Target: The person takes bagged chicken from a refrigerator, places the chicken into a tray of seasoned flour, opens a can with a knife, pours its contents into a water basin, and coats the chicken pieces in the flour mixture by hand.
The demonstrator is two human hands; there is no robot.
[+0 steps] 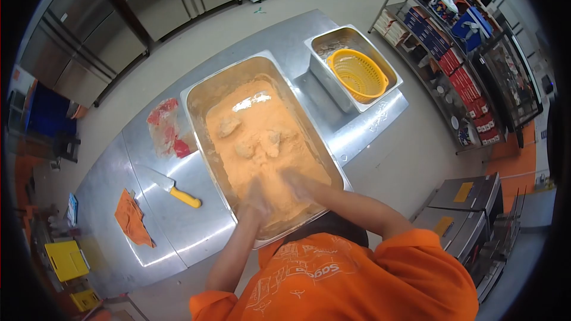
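Left hand [256, 198] and right hand [299, 185] are both down in the orange powder [267, 165], can't really tell if the fingers are open or closed. Coated lumps [244, 148] sit mid-frame in the big metal pan [238, 74].

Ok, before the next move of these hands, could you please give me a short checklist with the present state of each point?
1. Both hands inside the tray: ok, left hand and right hand are at the orange powder.
2. Hands empty: cannot tell, both are blurred.
3. Coated pieces in the powder: ok, they lie beyond the hands.
4. Pieces coated underneath: cannot tell, undersides hidden.
5. Knife put away: not ok, it lies loose on the table.
6. Plastic bag outside the tray: ok, beside it.
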